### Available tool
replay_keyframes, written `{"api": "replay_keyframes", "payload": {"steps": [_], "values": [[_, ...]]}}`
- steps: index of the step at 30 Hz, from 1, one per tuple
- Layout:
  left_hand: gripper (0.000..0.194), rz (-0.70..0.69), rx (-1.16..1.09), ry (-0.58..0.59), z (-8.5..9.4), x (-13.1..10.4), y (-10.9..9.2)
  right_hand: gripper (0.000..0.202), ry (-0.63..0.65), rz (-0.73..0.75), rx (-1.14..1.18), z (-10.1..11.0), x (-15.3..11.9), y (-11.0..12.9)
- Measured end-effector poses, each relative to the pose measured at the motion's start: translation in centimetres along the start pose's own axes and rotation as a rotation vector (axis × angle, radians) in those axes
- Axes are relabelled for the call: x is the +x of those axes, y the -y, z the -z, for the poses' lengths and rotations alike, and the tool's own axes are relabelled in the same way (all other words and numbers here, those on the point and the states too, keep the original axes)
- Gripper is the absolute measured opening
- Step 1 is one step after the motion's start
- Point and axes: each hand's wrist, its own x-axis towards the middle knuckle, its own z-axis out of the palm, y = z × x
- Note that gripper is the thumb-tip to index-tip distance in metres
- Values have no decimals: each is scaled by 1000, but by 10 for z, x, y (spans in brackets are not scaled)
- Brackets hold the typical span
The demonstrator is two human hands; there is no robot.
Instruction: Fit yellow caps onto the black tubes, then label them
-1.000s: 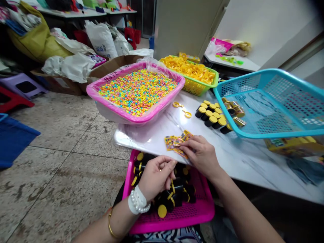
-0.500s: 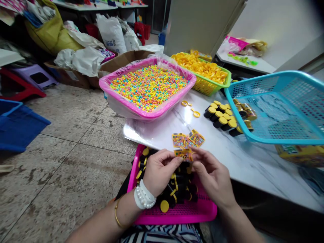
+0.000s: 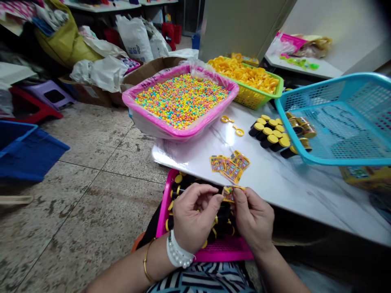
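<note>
A small orange printed wrapper [image 3: 228, 193] is held between my two hands, above a pink basket [image 3: 224, 255] of black tubes with yellow caps. My left hand [image 3: 195, 215] pinches its left edge with thumb and forefinger. The thumb and fingers of my right hand [image 3: 254, 217] close on its right side. Just beyond, several matching wrappers [image 3: 232, 167] lie overlapped near the edge of the white table [image 3: 195, 158].
On the table stand a pink-rimmed tub [image 3: 180, 132] of coloured balls, a green basket [image 3: 259, 99] of yellow plastic parts, capped black tubes [image 3: 270, 141] and a blue basket [image 3: 345, 162]. Two yellow rings [image 3: 238, 132] lie between them. A blue bin [image 3: 33, 156] is at the left.
The held wrapper has come away from the pile toward me, and my right fingers have closed on its right side. The view has shifted slightly.
</note>
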Motion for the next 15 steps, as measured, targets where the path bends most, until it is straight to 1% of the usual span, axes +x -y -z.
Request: {"api": "replay_keyframes", "payload": {"steps": [2, 4, 8, 11, 13, 15], "values": [[6, -28, 24, -1, 1, 2, 0, 30, -3, 14, -1, 0, 0, 0], [8, -28, 34, 43, 1, 4, 1, 27, 20, 40, -2, -1, -1, -1], [13, 74, -4, 78, 1, 7, 3, 27, 110, 94, -41, -5, -3, -2], [7, 138, -64, 73, 2, 10, 7, 31, 152, 113, -79, -10, -3, 0], [8, 223, -120, 83, 3, 14, 9, 32, 210, 126, -89, -10, 4, 2], [14, 372, -175, 124, 6, 18, 10, 32, 242, 168, -109, 0, 20, 4]]}}
